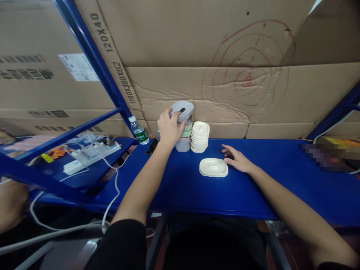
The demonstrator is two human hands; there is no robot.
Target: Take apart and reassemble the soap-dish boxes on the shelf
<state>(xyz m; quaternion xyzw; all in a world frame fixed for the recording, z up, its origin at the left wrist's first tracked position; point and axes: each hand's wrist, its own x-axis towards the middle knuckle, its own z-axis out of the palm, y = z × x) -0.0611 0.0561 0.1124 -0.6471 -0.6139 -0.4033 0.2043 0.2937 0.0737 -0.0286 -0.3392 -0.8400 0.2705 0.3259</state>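
Note:
My left hand [169,127] grips the top container [184,110], which has a grey lid with a dark oval mark, at the top of a stack of containers [183,144]. Right beside that stack stands a pile of cream lids [200,137]. One cream lid [213,167] lies flat on the blue table. My right hand [235,159] is just to the right of this lid, its fingers apart and nothing held.
A water bottle [139,131] and a dark phone [152,146] are left of the stack. White power strips [92,156] with cables lie further left, past a blue frame post [95,56]. Cardboard [174,86] stands behind the table [180,191]. Another person's arm [12,204] shows at far left.

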